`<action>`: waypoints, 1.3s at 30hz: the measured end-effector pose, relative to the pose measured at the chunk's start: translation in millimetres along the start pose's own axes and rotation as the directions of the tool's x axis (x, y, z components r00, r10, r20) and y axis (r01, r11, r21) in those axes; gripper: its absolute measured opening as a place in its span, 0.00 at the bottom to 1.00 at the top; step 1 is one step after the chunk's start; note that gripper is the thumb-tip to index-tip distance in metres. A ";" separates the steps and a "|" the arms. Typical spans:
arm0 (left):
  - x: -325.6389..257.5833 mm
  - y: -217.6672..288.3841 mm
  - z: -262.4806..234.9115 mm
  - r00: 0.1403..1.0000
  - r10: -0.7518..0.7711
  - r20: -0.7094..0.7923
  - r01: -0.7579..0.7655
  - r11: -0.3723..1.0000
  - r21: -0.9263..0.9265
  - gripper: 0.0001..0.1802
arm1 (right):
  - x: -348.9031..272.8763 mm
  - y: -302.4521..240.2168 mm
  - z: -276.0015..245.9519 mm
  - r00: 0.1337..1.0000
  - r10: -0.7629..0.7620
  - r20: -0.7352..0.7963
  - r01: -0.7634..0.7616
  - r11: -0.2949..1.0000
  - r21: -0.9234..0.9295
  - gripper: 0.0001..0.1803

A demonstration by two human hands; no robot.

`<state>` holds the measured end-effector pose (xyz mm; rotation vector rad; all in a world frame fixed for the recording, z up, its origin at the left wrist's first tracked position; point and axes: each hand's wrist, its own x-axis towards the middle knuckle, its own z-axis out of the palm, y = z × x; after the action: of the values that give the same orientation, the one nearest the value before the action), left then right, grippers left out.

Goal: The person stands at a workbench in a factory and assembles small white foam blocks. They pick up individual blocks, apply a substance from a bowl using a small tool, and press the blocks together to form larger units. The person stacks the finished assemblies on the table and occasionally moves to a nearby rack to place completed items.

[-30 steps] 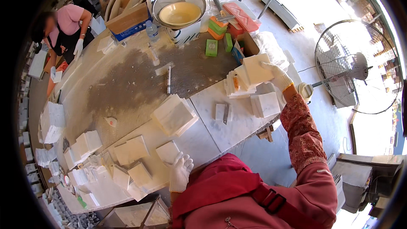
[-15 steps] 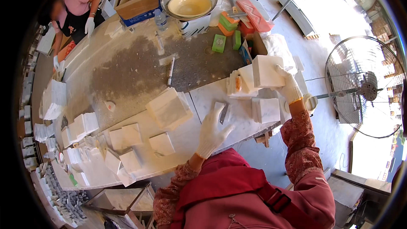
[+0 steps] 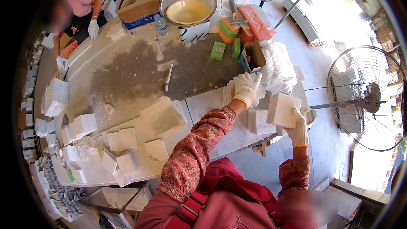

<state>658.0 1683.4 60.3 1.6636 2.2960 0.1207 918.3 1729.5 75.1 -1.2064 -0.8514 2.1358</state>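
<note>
Both my hands wear white work gloves. My right hand [image 3: 299, 128] grips a square white stone tile [image 3: 283, 110], held tilted above the table's right edge. My left hand [image 3: 246, 88] reaches across and rests on a stack of similar white tiles [image 3: 231, 92] at the right of the stone work table [image 3: 127, 80]. One more tile [image 3: 257, 121] lies flat on the table below the held one. The fingers of the left hand lie closed over the stack's top.
Several loose white tiles [image 3: 121, 138] lie at the table's near left. A metal bowl [image 3: 188, 1], a cardboard box [image 3: 140, 1], a bottle [image 3: 160, 24] and coloured sponges [image 3: 218, 51] stand at the far end. Another person [image 3: 80, 15] works far left. A standing fan [image 3: 365, 97] is right.
My left hand left the tiles at the near left and swung right onto the stack. My right hand lifted a tile off the stack and drew it toward the table's edge.
</note>
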 end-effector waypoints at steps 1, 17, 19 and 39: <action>-0.2 -1.7 -1.4 1.000 -0.002 -0.007 0.002 0.999 -0.038 0.59 | -0.7 2.5 1.2 1.000 0.005 -0.013 -0.005 1.000 0.003 0.23; 31.3 -179.8 37.1 0.626 -0.694 -0.355 0.670 0.712 -0.209 0.47 | 52.7 15.8 66.7 0.993 0.030 0.112 0.006 0.952 -0.307 0.27; 21.8 -172.9 39.1 0.558 -0.587 -0.586 0.671 0.735 -0.099 0.46 | 61.2 16.8 71.5 0.993 0.033 0.117 0.008 0.942 -0.337 0.26; -95.6 -105.5 25.9 0.765 -0.639 0.088 0.136 0.027 -0.990 0.15 | 85.8 46.2 110.1 0.957 0.028 0.288 0.107 0.890 -0.443 0.30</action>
<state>596.1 1556.5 28.5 0.1826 1.8765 1.5990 775.8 1731.5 38.6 -1.0832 -1.5646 2.1770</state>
